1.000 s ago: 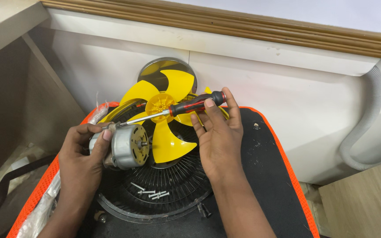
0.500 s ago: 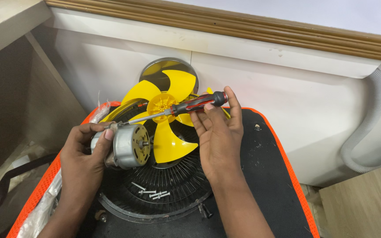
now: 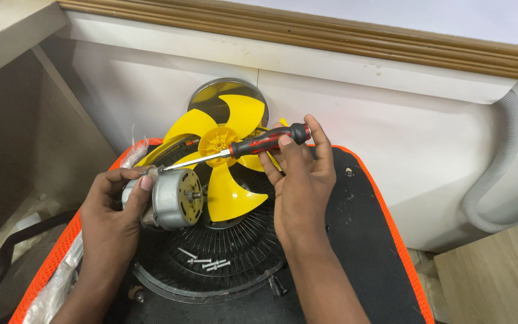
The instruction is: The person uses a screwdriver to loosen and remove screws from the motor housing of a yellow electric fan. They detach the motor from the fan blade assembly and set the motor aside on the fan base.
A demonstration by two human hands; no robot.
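Firmly, the left hand (image 3: 112,210) was wrapped around a small silver motor (image 3: 172,198), fingers closed about its round casing and the short shaft pointing toward the right. The right hand (image 3: 301,180) was closed narrowly on the red-and-black handle of a screwdriver (image 3: 253,144), whose steel shank ran down to the left and met the top edge of the motor. That motor looked dense and rigid for its size, smooth metal that might slip, so a grip around the full barrel seemed sound, clear of the shaft. Just behind lay a yellow fan blade (image 3: 226,174), thin plastic and probably light and easily cracked, best taken by its hub. Beneath it sat a black wire grille (image 3: 211,258) with several loose screws (image 3: 205,261) resting on it, all on a black mat with an orange edge (image 3: 391,240).
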